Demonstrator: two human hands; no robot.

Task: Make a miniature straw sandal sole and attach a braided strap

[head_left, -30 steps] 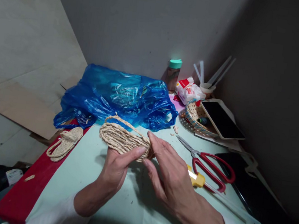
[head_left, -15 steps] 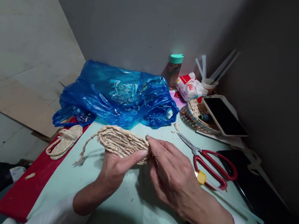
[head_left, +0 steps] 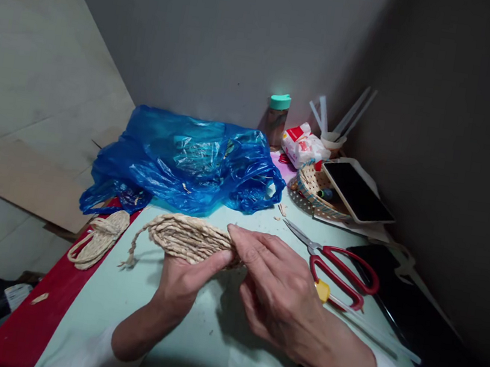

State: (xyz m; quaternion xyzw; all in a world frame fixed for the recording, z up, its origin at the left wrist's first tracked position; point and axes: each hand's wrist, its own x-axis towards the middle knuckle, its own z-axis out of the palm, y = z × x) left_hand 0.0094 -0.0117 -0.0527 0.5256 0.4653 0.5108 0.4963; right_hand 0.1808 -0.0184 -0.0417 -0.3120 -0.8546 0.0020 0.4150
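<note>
A flat, oval coil of braided straw cord (head_left: 187,237) is held up above the table, its frayed loose end hanging at the left. My left hand (head_left: 188,282) grips it from below, thumb pressed along the near side. At the coil's right end, my right hand (head_left: 279,279) is closed with thumb and fingertips on the cord; its fingers partly hide that end. Red-handled scissors (head_left: 330,259) lie just right of my right hand, blades partly open. Under that wrist a glue gun with a yellow tip (head_left: 322,290) is mostly hidden.
A blue plastic bag (head_left: 184,163) lies at the back. A bundle of cord (head_left: 103,239) rests on the red strip (head_left: 50,302) at left. Toward the right are a woven basket (head_left: 306,183), a tablet (head_left: 357,192), a tissue pack (head_left: 302,146) and a green-lidded jar (head_left: 276,121).
The whole view has shifted slightly, so things appear a little further left and lower. Both hands keep their hold on the straw coil with hardly any change in pose.
</note>
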